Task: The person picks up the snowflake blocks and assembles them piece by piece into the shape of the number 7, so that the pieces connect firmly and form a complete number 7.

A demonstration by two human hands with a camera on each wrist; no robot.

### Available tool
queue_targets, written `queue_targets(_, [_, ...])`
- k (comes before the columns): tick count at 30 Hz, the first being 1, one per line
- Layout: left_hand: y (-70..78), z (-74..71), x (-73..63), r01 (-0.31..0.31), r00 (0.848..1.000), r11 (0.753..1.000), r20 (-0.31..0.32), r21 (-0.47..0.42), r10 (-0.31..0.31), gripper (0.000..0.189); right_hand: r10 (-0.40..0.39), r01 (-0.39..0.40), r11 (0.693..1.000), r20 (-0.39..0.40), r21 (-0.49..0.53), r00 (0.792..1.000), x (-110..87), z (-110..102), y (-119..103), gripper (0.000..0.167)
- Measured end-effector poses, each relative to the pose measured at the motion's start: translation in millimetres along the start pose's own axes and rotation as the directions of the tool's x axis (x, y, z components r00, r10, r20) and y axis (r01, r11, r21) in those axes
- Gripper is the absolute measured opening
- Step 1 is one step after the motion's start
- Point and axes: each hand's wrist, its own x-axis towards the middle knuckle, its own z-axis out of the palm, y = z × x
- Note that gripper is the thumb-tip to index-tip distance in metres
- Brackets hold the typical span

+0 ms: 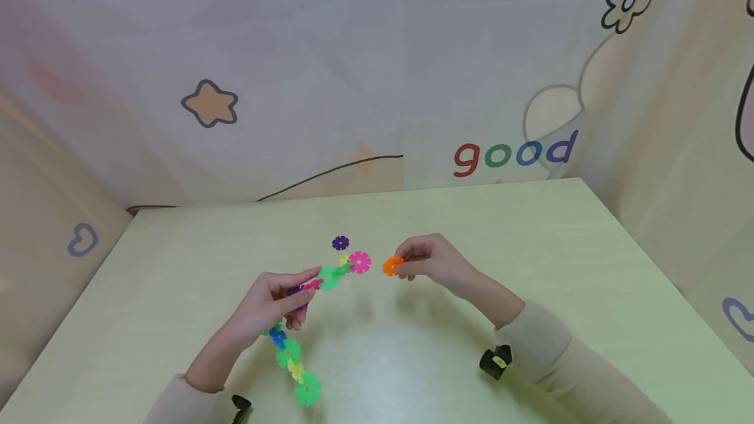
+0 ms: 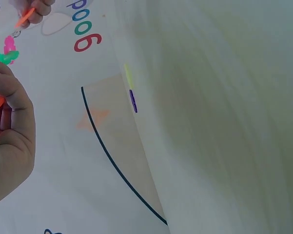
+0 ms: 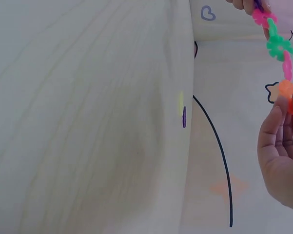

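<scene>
My left hand (image 1: 268, 303) grips a chain of interlocking plastic flower discs (image 1: 329, 277) in green, pink, purple, blue and yellow. One end of the chain reaches toward the right hand and finishes in a pink disc (image 1: 359, 262). The other end hangs below the left hand, down to a green disc (image 1: 307, 389). Between thumb and fingers, my right hand (image 1: 436, 264) pinches an orange flower disc (image 1: 391, 266). In the head view a small gap shows between the orange disc and the pink one. Part of the chain is hidden inside the left hand.
A loose purple disc (image 1: 340, 243) and a yellow disc (image 1: 343, 258) lie on the pale table (image 1: 501, 234) beyond the chain. A printed curtain (image 1: 330, 70) stands behind the table's far edge and along both sides.
</scene>
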Motion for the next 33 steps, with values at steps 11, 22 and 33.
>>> queue_targets(11, [-2.8,4.6,1.5,-0.017,0.997,0.999,0.069,-0.030,0.019,0.044,-0.042,0.042,0.993,0.002,0.108,0.999,-1.8,-4.7,3.2,0.018])
queue_targets(22, [-1.7,7.3,2.6,-0.003,0.996,0.999,0.091,-0.035,0.006,0.045,-0.054,0.053,0.994,0.008,0.100,0.999,-2.9,0.1,1.6,0.018])
queue_targets(33, [-6.6,9.0,6.3,-0.054,0.986,0.999,0.160,0.000,0.053,0.045,-0.060,0.060,0.997,-0.005,0.040,0.998,-4.2,6.2,0.0,0.017])
